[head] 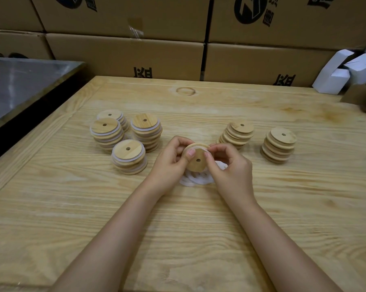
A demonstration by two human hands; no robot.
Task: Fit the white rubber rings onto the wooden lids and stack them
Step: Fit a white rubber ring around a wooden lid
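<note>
A round wooden lid (196, 160) with a centre hole is held tilted above the table between both hands. My left hand (170, 165) grips its left edge, thumb on its face. My right hand (230, 165) pinches a white rubber ring (204, 146) against the lid's upper right rim. Under the hands lies a loose pile of white rings (195, 180). To the left stand several stacks of lids with white rings on them (129, 157). To the right are two stacks of bare lids (236, 132), (279, 144).
The work surface is a light wooden table (177, 228). Brown cardboard boxes (125, 53) form a wall behind it. A grey metal surface (19, 85) borders the left, and small white boxes (346, 72) lie at the far right.
</note>
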